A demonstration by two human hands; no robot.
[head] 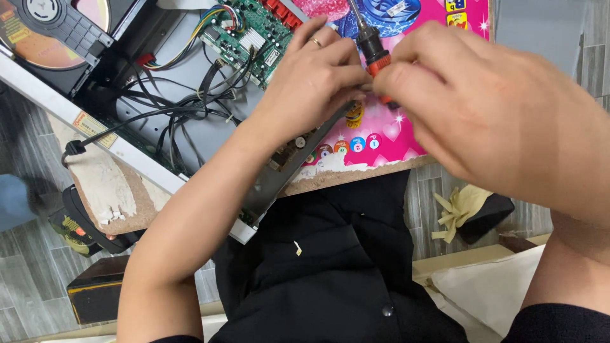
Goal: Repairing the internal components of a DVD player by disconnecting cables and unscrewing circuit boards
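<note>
Screwdriver (372, 47), black-and-orange handle, upright-tilted at top centre over pink printed board (406, 130); right hand (483, 108) fingers closed round handle's lower part; left hand (314, 79), ring on one finger, fingers pinched against handle from other side; open grey metal chassis (190, 136) just left, holding green circuit board (251, 35), black cables (165, 108), disc tray (51, 25); desk (117, 190) edge chipped below
</note>
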